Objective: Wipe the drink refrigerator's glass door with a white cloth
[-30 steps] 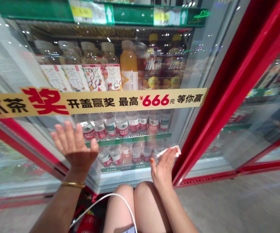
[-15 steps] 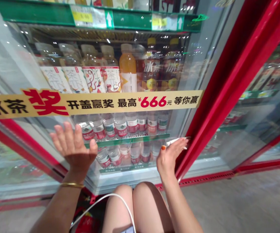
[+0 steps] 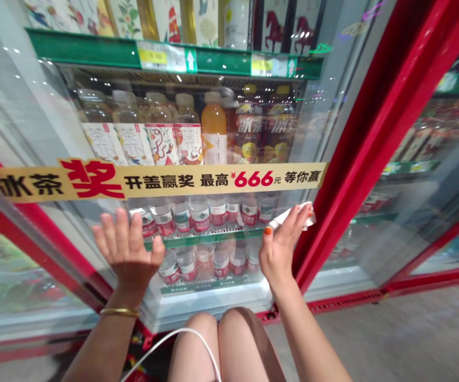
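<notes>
The right hand's fingers (image 3: 291, 225) are lying nearly straight and close together, holding a white tissue (image 3: 309, 221) flat underneath instead of bunching up around it. The thumb, with its orange nail, is sticking up apart from them. That right hand (image 3: 277, 258) is working near the right edge of a glass door (image 3: 317, 127), so the tissue is sitting just beside the red frame (image 3: 372, 138). The left hand (image 3: 134, 265) is holding nothing: its fingers are stretching out straight and slightly fanned, palm facing the glass, thumb pointing out sideways. Can't tell how hard it's leaning. A gold bracelet (image 3: 118, 312) is circling that wrist.

Right above both hands, a yellow promo strip (image 3: 197, 178) is running across the door with a big red 666. Behind the glass, small water bottles (image 3: 201, 215) with red-and-white labels are standing in two rows below the strip. Above it, an orange drink (image 3: 213, 127) is standing between white-capped bottles (image 3: 153, 127) and yellow-capped dark ones (image 3: 249, 127). A green shelf edge (image 3: 225, 61) is carrying price tags higher up. Down below, a white cable (image 3: 169, 334) is looping in front of the person's bare knees (image 3: 201, 347).
</notes>
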`<state>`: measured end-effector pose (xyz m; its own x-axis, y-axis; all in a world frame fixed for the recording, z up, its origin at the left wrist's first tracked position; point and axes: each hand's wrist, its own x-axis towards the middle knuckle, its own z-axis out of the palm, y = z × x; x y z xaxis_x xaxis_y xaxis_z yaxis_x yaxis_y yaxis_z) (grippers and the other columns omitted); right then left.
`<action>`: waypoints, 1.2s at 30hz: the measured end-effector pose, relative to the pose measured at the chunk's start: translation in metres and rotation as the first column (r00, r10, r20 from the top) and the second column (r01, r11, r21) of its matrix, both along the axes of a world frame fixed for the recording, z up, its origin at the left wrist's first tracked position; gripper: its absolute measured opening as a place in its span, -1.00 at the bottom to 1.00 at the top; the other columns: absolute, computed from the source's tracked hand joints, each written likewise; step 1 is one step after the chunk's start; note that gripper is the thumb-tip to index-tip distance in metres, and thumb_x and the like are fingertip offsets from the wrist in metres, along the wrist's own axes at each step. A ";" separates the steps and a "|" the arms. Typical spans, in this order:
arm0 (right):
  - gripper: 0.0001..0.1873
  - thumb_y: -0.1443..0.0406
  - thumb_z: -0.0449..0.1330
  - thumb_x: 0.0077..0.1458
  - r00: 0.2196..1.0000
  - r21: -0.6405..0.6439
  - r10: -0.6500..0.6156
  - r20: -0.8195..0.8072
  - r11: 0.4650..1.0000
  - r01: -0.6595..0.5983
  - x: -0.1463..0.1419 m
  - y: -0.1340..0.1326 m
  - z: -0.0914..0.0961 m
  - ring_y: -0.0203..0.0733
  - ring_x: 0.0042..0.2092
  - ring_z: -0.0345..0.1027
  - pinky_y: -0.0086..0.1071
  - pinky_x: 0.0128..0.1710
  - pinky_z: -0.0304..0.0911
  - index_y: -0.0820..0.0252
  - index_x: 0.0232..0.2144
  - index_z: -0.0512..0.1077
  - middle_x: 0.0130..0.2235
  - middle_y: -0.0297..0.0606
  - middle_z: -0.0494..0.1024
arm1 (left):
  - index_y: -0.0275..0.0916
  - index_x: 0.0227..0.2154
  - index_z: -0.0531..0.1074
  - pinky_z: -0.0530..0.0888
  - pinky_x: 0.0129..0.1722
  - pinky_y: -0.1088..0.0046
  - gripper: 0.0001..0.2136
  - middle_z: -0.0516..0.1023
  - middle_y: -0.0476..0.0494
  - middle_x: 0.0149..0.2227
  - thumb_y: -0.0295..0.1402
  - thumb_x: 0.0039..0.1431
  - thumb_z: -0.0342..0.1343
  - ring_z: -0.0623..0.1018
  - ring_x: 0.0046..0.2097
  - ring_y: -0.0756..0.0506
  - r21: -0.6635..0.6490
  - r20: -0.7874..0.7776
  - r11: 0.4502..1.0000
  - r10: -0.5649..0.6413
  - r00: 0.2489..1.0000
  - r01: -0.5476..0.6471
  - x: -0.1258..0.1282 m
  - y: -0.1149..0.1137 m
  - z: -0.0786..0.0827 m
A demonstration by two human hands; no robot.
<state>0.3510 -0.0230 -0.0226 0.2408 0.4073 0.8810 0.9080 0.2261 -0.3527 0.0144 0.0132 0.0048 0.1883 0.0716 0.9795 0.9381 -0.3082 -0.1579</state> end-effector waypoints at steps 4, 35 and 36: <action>0.17 -0.14 0.13 0.41 0.867 -0.044 0.138 0.478 0.990 -0.134 -0.040 -0.006 -0.026 0.35 0.66 -0.52 0.31 0.52 0.05 0.35 0.62 -0.41 0.65 0.14 -0.37 | -0.31 0.53 0.15 -0.03 0.58 -0.34 -0.25 0.09 -0.46 0.59 -0.21 0.35 0.19 -0.06 0.65 -0.39 -0.021 -0.010 1.000 0.019 1.000 -0.019 -0.006 0.004 -0.006; -0.04 -0.28 0.00 0.41 0.186 -0.043 0.137 0.973 0.899 -0.436 -0.121 0.030 0.096 -0.11 0.67 -0.46 -0.13 0.64 -0.08 0.24 0.54 0.18 0.64 -0.30 -0.05 | -0.32 0.61 -0.10 -0.04 0.63 -0.07 -0.32 0.01 -0.42 0.62 -0.26 0.55 -0.08 -0.05 0.66 -0.25 0.023 0.229 1.000 -0.017 0.973 0.012 -0.006 -0.006 -0.029; -0.04 -0.26 -0.01 0.43 0.201 -0.043 0.144 0.969 0.898 -0.438 -0.125 0.031 0.112 -0.11 0.67 -0.44 -0.11 0.64 -0.08 0.27 0.56 0.13 0.64 -0.27 -0.05 | -0.32 0.60 -0.10 -0.03 0.63 -0.09 -0.33 0.03 -0.43 0.61 -0.24 0.56 -0.10 -0.04 0.65 -0.26 0.025 0.235 1.000 -0.022 0.972 0.017 -0.006 -0.006 -0.030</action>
<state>0.2262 0.0082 0.0897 -0.9021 0.0343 0.4301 0.3924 0.4800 0.7846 0.0088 0.0071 -0.0256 -0.0468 0.0479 0.9978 0.9435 -0.3259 0.0599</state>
